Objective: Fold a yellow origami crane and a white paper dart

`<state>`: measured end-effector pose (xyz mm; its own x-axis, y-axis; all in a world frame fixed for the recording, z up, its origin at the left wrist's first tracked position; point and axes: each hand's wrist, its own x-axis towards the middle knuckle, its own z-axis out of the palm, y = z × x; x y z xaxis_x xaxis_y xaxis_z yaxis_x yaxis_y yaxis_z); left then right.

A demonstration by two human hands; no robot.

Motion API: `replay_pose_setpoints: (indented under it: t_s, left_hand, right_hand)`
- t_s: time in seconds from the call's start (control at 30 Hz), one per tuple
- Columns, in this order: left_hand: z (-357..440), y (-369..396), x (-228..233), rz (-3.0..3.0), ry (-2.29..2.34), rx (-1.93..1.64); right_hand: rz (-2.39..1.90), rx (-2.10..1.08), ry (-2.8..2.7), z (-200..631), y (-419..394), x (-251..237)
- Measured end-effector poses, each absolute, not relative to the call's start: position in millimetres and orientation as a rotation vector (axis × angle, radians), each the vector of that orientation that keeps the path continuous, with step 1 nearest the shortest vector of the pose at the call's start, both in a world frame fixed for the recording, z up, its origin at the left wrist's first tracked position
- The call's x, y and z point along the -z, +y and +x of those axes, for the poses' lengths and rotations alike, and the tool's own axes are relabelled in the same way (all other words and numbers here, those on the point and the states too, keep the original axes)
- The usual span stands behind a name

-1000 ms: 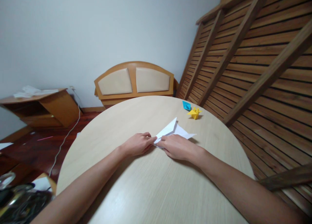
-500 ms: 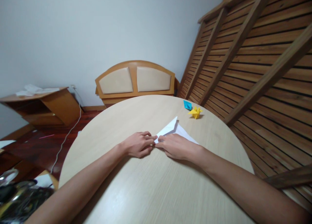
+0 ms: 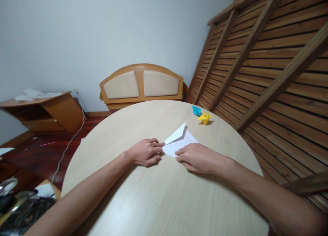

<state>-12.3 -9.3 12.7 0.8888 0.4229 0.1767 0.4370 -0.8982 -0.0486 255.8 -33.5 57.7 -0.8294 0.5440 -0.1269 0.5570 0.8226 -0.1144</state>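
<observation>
A partly folded sheet of white paper (image 3: 171,149) lies on the round table, one flap raised along its far left side to a point. My left hand (image 3: 146,152) rests beside it with fingers apart, the fingertips touching the paper's left corner. On the near right edge of the sheet, my right hand (image 3: 196,157) has its fingers curled and pressed together, and it covers part of the paper. Beyond the sheet stand a yellow folded-paper bird (image 3: 205,118) and a small blue folded-paper piece (image 3: 196,110).
The round table (image 3: 123,133) has a pale wood top. Slatted wooden panels (image 3: 256,75) lean close on the right. A headboard (image 3: 142,83) stands behind the table. A low cabinet (image 3: 64,111) and a white cable (image 3: 67,148) are on the left.
My right hand has slid right and slightly nearer along the paper, uncovering its left and middle part. My left hand has stayed at the left corner.
</observation>
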Motion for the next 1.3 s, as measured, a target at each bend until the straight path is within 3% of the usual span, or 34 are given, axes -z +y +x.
replay_pose_setpoints:
  t_s: [0.33,0.47,0.63,1.0,1.3]
  left_hand:
    - [-12,-10,-13,-2.96,-0.675,0.267]
    - [-12,-11,-13,-2.974,-0.727,0.231]
    - [-20,-10,-14,-3.01,-0.662,0.275]
    - [-48,-6,-26,-2.992,-0.658,0.248]
    - [-18,-2,-23,-3.08,-0.755,0.34]
  right_hand:
    - [1.098,0.027,2.822,236,-29,-72]
    - [0.976,0.264,3.054,226,-17,-40]
    - [0.887,0.582,2.969,233,-11,-9]
    - [0.885,0.633,2.934,235,-13,-16]
    - [0.87,0.653,2.988,241,-6,-15]
